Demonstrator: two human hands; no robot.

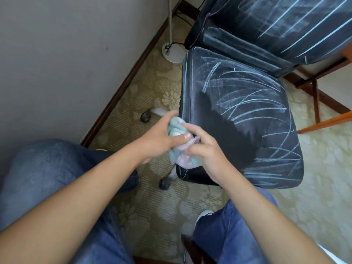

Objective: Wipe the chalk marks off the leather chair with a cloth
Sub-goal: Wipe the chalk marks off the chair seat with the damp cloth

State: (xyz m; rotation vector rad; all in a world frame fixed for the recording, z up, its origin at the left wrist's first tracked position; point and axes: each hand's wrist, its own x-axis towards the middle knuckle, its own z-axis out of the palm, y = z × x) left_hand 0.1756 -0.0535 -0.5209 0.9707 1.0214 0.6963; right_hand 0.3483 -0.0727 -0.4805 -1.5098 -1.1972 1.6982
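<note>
A black leather chair (247,88) stands ahead of me, with pale blue chalk marks (251,103) scribbled across its seat and backrest (285,25). A dark wiped patch (228,134) shows on the seat's near left part. A bunched pale blue and pink cloth (178,134) is held between both hands at the seat's near left corner. My left hand (158,138) grips the cloth from the left with its thumb across it. My right hand (207,151) pinches the cloth from the right.
A grey wall with a dark baseboard (122,88) runs along the left. A white lamp base (172,51) and pole stand on the patterned carpet behind the chair. Chair casters (145,117) sit below the seat. Wooden table legs (323,121) are at right. My jeans-clad knees fill the foreground.
</note>
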